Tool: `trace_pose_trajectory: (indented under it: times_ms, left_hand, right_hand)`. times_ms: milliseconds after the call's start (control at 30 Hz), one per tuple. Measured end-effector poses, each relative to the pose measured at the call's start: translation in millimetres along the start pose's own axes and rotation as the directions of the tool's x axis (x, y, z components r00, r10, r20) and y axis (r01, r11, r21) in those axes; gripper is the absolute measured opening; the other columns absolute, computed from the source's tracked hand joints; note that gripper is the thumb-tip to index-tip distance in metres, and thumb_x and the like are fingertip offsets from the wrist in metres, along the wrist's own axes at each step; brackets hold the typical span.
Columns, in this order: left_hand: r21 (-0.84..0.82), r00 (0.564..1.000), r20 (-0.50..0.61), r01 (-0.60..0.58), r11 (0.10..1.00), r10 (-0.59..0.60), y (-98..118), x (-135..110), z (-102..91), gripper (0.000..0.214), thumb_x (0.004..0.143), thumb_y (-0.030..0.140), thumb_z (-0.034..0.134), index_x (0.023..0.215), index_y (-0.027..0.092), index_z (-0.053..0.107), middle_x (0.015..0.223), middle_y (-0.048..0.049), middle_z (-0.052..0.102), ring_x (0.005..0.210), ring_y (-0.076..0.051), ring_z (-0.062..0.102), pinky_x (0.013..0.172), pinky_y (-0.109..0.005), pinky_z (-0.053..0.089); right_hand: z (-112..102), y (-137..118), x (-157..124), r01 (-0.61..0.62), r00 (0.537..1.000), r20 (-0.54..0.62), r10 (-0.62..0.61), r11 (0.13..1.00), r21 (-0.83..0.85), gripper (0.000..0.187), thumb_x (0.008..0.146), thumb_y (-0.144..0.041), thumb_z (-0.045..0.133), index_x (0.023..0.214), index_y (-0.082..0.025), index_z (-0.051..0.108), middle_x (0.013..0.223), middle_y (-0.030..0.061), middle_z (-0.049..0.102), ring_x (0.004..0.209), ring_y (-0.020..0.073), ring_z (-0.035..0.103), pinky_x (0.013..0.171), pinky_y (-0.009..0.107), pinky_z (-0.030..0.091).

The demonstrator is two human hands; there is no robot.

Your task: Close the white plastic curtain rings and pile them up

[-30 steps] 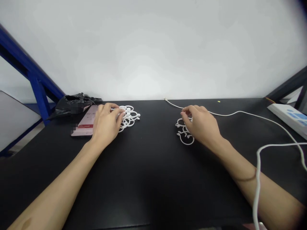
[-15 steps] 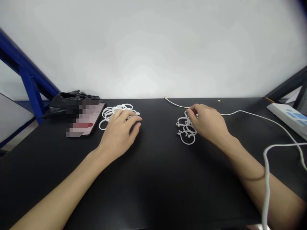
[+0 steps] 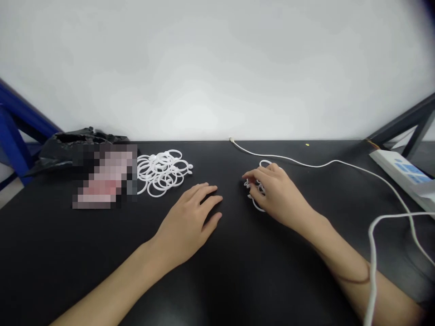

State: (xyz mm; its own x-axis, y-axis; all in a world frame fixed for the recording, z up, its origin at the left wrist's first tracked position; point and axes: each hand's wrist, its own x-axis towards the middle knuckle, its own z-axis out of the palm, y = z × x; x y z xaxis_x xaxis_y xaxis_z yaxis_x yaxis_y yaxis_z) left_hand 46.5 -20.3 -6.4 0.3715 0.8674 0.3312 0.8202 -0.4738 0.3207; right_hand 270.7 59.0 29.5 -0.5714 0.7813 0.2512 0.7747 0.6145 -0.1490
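My left hand (image 3: 188,224) hovers low over the black table, palm down, fingers spread and nothing in them. Beyond it to the left lies a heap of white plastic rings (image 3: 163,172), overlapping one another; some have small rounded ends. On the right, my right hand (image 3: 280,192) is over a smaller group of white rings (image 3: 258,206), its thumb and forefinger parted around part of them. The palm and fingers cover most of that group, so whether a fingertip touches a ring is hidden.
A blurred-out phone (image 3: 105,176) and a black plastic bag (image 3: 64,147) lie at the left. A white cable (image 3: 292,159) runs along the back toward a white power strip (image 3: 401,170); a nearer loop of cable (image 3: 372,258) crosses in front of my right forearm. A pale wall stands behind.
My left hand has left the left heap and moved right and nearer. My right hand has shifted slightly left and down over its rings, its pinch opening. The view has shifted slightly.
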Motion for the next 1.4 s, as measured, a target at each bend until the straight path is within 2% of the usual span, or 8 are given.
trace_pose_trajectory:
  times_ms: [133,300,400,567,733,1100,1267,1400]
  left_hand:
    - [-0.014,1.000,-0.019,0.002,1.000,-0.002,0.4,1.9,0.1,0.028,0.095,0.022,0.050,0.120,0.017,0.062,0.131,-0.0106,0.060,0.129,-0.029,0.051,0.107,-0.052,0.047]
    - [-0.044,1.000,-0.029,0.011,0.999,-0.012,0.5,3.4,-2.5,0.030,0.096,0.022,0.048,0.124,0.019,0.057,0.128,-0.0094,0.063,0.125,-0.028,0.055,0.105,-0.052,0.050]
    - [-0.065,0.997,-0.063,0.037,0.997,-0.041,2.1,3.1,-4.8,0.043,0.095,0.030,0.049,0.135,0.017,0.045,0.128,-0.0120,0.064,0.121,-0.030,0.059,0.099,-0.052,0.054]
    - [-0.141,0.990,-0.128,0.038,0.989,-0.056,6.4,2.0,-4.4,0.063,0.092,0.042,0.052,0.145,0.015,0.029,0.124,-0.0167,0.066,0.113,-0.032,0.064,0.090,-0.052,0.058]
    - [-0.196,0.973,-0.171,0.121,0.973,-0.156,6.6,3.1,-5.5,0.062,0.096,0.038,0.050,0.147,0.014,0.025,0.120,-0.0187,0.067,0.107,-0.030,0.067,0.084,-0.049,0.060]
    - [-0.186,0.989,-0.141,0.007,0.983,-0.033,4.1,6.2,-10.3,0.036,0.101,0.032,0.039,0.131,0.012,0.042,0.108,-0.0138,0.071,0.094,-0.026,0.068,0.087,-0.049,0.056]
    - [-0.216,0.993,-0.115,-0.002,0.976,-0.023,3.7,5.2,-12.0,0.030,0.099,0.041,0.042,0.114,0.016,0.050,0.098,-0.0091,0.071,0.085,-0.026,0.066,0.086,-0.050,0.055]
    - [-0.221,0.997,-0.076,-0.002,0.975,-0.016,2.8,4.1,-12.6,0.022,0.098,0.034,0.044,0.107,0.017,0.053,0.095,-0.0075,0.070,0.083,-0.025,0.063,0.089,-0.052,0.052]
  right_hand:
    - [-1.3,1.9,1.6,-0.015,1.000,0.000,0.016,0.992,0.124,0.020,0.093,-0.015,0.053,0.107,-0.017,0.067,0.087,0.0065,0.069,0.082,0.0230,0.051,0.078,0.038,0.046]
    - [-8.2,-12.2,4.5,-0.003,0.989,-0.138,0.056,0.935,0.356,0.019,0.094,-0.015,0.055,0.109,-0.021,0.064,0.091,0.0047,0.069,0.086,0.0203,0.053,0.079,0.035,0.046]
    - [-10.6,-30.8,3.3,-0.057,0.987,-0.084,0.136,0.789,0.612,0.014,0.093,-0.018,0.057,0.103,-0.025,0.065,0.089,0.0021,0.067,0.083,0.0172,0.057,0.075,0.032,0.049]
    - [-6.7,-58.3,1.2,-0.278,0.945,0.179,0.274,0.384,0.880,0.010,0.093,-0.022,0.058,0.100,-0.025,0.064,0.090,0.0006,0.065,0.076,0.0127,0.061,0.071,0.027,0.052]
    - [-2.3,-71.6,2.8,-0.342,0.925,0.274,0.265,0.260,0.903,0.011,0.093,-0.021,0.057,0.099,-0.027,0.065,0.092,-0.0008,0.065,0.081,0.0113,0.061,0.074,0.023,0.052]
    - [3.5,-80.8,-3.3,-0.288,0.949,0.229,0.215,0.303,0.909,0.015,0.093,-0.017,0.056,0.103,-0.026,0.064,0.092,0.0011,0.064,0.080,0.0130,0.063,0.074,0.027,0.055]
    - [0.8,-76.7,-2.5,-0.159,0.987,0.129,0.099,0.428,0.890,0.021,0.089,-0.014,0.057,0.106,-0.024,0.063,0.093,0.0033,0.064,0.084,0.0155,0.063,0.076,0.031,0.055]
    - [0.4,-73.3,-0.3,-0.017,1.000,0.018,0.003,0.561,0.828,0.025,0.083,-0.015,0.067,0.107,-0.023,0.063,0.093,0.0044,0.064,0.082,0.0167,0.063,0.071,0.031,0.056]
